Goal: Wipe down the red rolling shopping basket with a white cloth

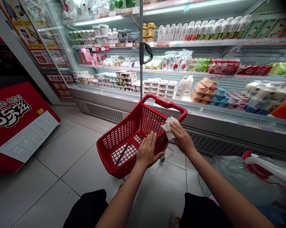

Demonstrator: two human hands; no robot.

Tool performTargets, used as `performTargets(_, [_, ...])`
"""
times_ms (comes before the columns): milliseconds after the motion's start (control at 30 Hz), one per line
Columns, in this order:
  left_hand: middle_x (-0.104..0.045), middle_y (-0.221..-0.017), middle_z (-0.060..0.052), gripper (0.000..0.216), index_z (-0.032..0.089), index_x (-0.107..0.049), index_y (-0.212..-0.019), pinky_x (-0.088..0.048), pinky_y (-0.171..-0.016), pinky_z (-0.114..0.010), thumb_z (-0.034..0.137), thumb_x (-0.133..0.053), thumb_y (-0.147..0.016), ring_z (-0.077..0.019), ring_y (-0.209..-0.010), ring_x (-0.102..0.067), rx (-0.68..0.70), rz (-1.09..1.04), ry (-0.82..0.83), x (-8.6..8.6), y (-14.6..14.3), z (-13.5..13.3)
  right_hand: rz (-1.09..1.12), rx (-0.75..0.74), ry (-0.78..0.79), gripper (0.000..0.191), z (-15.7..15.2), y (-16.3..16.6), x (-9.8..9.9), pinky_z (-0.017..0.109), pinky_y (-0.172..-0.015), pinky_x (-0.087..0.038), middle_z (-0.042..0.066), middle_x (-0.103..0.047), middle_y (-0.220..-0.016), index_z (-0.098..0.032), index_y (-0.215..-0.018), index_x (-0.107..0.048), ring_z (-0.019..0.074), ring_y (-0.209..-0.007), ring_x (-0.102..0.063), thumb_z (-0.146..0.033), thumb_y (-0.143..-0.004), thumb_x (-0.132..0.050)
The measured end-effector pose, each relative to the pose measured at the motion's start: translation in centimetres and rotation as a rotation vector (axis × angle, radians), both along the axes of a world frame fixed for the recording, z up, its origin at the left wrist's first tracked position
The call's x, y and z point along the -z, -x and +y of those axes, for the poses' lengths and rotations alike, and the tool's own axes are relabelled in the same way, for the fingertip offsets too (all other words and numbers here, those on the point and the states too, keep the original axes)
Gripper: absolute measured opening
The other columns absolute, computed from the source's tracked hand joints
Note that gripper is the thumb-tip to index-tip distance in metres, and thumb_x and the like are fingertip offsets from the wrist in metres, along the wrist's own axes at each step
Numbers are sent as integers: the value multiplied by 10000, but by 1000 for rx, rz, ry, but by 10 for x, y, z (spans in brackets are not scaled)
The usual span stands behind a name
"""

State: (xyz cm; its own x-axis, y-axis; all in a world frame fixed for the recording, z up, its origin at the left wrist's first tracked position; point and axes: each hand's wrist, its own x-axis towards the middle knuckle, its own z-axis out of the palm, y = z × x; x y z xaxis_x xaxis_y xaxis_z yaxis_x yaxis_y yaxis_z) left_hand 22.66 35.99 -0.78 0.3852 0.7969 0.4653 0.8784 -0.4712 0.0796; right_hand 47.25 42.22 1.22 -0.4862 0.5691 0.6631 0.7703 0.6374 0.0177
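Note:
A red plastic shopping basket stands tilted on the tiled floor in front of me, its handle raised toward the chiller. My left hand lies flat, fingers spread, on the basket's near rim. My right hand presses a crumpled white wipe against the basket's right upper edge, fingers closed over it. The inside of the basket looks empty apart from a dark line on its floor.
An open refrigerated shelf unit full of yogurt cups, bottles and cartons runs across the back. A red freezer cabinet stands at the left. A clear plastic bag and a red-and-white object lie at the right. My knees are at the bottom.

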Motion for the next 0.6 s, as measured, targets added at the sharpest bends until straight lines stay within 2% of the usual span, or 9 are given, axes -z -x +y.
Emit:
performTargets(133, [-254, -1695, -181, 993, 107, -47, -1657, -310, -1250, -460, 717, -406, -962, -295, -1560, -299, 28, -40, 18, 0, -1, 1, -1, -116, 32, 602, -32, 50, 28, 507, -1216, -431, 116, -527, -1554, -183, -1557, -454, 262, -1502, -404, -80, -964, -459])
performTargets(200, [-236, -1702, -180, 1001, 115, -27, -1658, -304, -1253, -469, 728, -401, -960, -297, -1569, -273, 46, -62, 36, -3, 0, 0, -26, -178, 36, 579, -38, 57, 32, 486, -1205, -447, 110, -548, -1537, -193, -1558, -451, 248, -1475, -450, -94, -987, -453])
performTargets(267, [-219, -1707, -183, 1025, 117, -27, -1658, -311, -1250, -469, 755, -398, -948, -301, -1577, -250, 57, -76, 62, -8, 3, -3, -61, -207, 30, 562, -32, 49, 27, 485, -1217, -430, 104, -570, -1518, -195, -1557, -449, 233, -1449, -486, -99, -1004, -439])
performTargets(433, [-211, -1713, -171, 952, 161, -52, -1664, -310, -1248, -494, 726, -382, -972, -305, -1586, -217, -20, -59, 62, -9, 38, -22, 12, -96, 51, 522, -3, 19, 14, 504, -1233, -398, 121, -576, -1510, -163, -1532, -483, 242, -1456, -477, -122, -1015, -425])
performTargets(500, [-233, -1705, -183, 928, 167, -55, -1665, -328, -1233, -523, 709, -375, -983, -326, -1573, -254, -112, -47, 56, -3, 56, -31, 88, -42, 81, 495, -4, 28, 20, 519, -1228, -404, 137, -597, -1485, -148, -1504, -520, 264, -1468, -459, -155, -1014, -449])
performTargets(600, [-290, -1678, -213, 941, 138, -37, -1661, -365, -1211, -521, 704, -371, -987, -329, -1551, -311, -165, -52, 87, 7, 68, -39, 160, -46, 115, 496, -25, 67, 41, 507, -1211, -431, 146, -629, -1446, -144, -1479, -553, 269, -1458, -473, -135, -995, -446])
